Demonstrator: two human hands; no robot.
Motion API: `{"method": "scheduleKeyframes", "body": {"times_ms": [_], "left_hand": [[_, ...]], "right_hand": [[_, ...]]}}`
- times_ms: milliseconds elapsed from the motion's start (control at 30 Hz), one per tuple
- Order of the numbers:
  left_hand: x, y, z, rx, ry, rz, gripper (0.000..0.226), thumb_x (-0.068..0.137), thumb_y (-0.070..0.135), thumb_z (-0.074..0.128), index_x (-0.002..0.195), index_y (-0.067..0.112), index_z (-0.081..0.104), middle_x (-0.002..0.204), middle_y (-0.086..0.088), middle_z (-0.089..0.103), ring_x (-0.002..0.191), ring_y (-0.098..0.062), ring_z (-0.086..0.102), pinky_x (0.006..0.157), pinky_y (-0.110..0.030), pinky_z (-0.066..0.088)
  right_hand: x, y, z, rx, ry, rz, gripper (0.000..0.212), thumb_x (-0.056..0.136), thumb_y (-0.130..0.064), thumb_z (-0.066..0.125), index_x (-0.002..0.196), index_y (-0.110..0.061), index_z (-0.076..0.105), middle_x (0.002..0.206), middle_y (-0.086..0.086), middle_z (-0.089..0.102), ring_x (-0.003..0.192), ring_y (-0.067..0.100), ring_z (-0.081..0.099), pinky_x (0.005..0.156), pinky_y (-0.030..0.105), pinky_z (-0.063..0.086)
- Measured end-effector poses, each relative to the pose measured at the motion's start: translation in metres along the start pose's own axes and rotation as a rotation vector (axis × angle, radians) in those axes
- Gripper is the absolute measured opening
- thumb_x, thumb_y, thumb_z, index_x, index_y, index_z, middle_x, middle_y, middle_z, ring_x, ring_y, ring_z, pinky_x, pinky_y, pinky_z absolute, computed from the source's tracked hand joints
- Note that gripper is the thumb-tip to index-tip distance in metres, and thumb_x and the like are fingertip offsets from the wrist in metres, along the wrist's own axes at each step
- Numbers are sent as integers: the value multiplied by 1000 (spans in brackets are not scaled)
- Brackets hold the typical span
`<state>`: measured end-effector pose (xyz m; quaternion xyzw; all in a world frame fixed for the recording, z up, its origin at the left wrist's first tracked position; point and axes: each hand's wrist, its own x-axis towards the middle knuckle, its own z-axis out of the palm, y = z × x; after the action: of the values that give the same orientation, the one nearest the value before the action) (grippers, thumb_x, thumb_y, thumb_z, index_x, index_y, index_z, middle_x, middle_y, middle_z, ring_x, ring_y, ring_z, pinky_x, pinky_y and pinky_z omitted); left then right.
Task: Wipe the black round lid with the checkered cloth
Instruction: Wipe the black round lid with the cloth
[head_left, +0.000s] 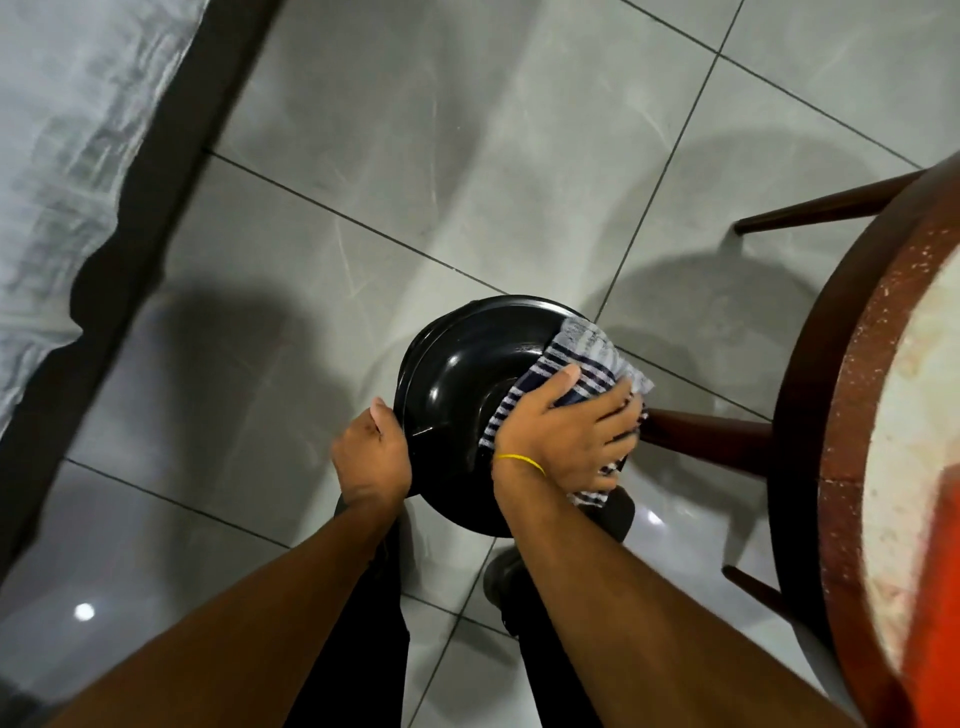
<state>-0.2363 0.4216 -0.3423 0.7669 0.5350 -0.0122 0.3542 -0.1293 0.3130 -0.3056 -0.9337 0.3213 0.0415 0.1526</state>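
The black round lid is held in the air above the tiled floor, its glossy face turned up toward me. My left hand grips its left rim. My right hand, with a yellow band at the wrist, presses the blue-and-white checkered cloth flat against the right half of the lid. The cloth hangs over the lid's right edge and hides that part of it.
A round wooden table with a worn pale top and dark legs stands close on the right. A dark-framed grey surface runs along the left. Grey floor tiles lie below, with my dark trousers and shoes under the lid.
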Motion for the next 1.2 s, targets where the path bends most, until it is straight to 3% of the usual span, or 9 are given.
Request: {"method": "scheduleKeyframes", "body": {"times_ms": [67, 167, 267, 333, 433, 567, 733, 933, 1200], "left_hand": [[-2, 1, 0, -28, 14, -26, 56, 104, 35, 31, 50, 18, 32, 46, 1, 34, 43, -17, 36, 47, -30, 29], [-4, -1, 0, -38, 37, -36, 58, 105, 36, 32, 53, 12, 41, 48, -3, 41, 46, -22, 41, 50, -36, 34], [-3, -7, 1, -31, 16, 7, 63, 104, 42, 28, 60, 5, 55, 49, 2, 48, 46, -17, 47, 47, -25, 36], [-1, -9, 1, -26, 30, -20, 66, 101, 46, 27, 59, 4, 55, 48, 0, 48, 46, -22, 49, 49, -28, 35], [-1, -8, 4, -22, 73, -69, 69, 97, 51, 27, 60, 2, 58, 50, -7, 53, 49, -31, 56, 56, -36, 46], [-2, -4, 5, -19, 85, -101, 62, 97, 48, 31, 50, 9, 44, 42, 0, 42, 38, -21, 43, 49, -37, 41], [-2, 0, 1, 7, 90, -60, 60, 101, 35, 35, 45, 16, 33, 40, 0, 34, 37, -17, 36, 45, -29, 27], [-2, 9, -3, 35, 45, -68, 60, 104, 30, 38, 48, 8, 39, 44, -5, 38, 41, -23, 39, 52, -34, 31], [-11, 10, -2, -10, 85, -122, 59, 99, 39, 28, 46, 15, 34, 42, 1, 34, 39, -18, 35, 46, -29, 30]], "right_hand": [[-4, 9, -1, -101, -74, -292, 78, 106, -66, 37, 172, -22, 32, 179, 9, 33, 162, 43, 35, 118, 74, 35], [1, 31, -4, -253, -264, -1001, 84, 106, -71, 30, 176, -26, 21, 186, 8, 12, 170, 44, 14, 129, 77, 8], [23, 45, -6, -287, -477, -1678, 86, 104, -71, 44, 176, -27, 23, 188, 3, 4, 172, 42, 3, 127, 81, 10], [40, 49, -7, -338, -563, -1957, 87, 104, -69, 48, 176, -26, 24, 187, 5, 8, 172, 41, 0, 128, 80, 7], [54, 48, -8, -365, -631, -2129, 90, 103, -68, 52, 176, -25, 23, 187, 6, 10, 172, 40, -2, 130, 76, 4], [54, 52, -12, -285, -588, -1989, 85, 105, -69, 47, 176, -29, 23, 187, 2, 13, 173, 35, 5, 132, 74, 10], [25, 76, -24, -198, -247, -898, 87, 104, -73, 41, 177, -32, 17, 188, -3, 7, 173, 35, 9, 134, 68, 13], [-11, 58, -35, -78, -276, -183, 86, 106, -64, 46, 176, -24, 15, 185, 5, 13, 169, 41, 18, 125, 74, 30], [-42, 58, -46, -199, -393, -264, 114, 97, -75, 53, 177, -13, 0, 186, 14, -6, 171, 45, 5, 123, 77, 31]]}}
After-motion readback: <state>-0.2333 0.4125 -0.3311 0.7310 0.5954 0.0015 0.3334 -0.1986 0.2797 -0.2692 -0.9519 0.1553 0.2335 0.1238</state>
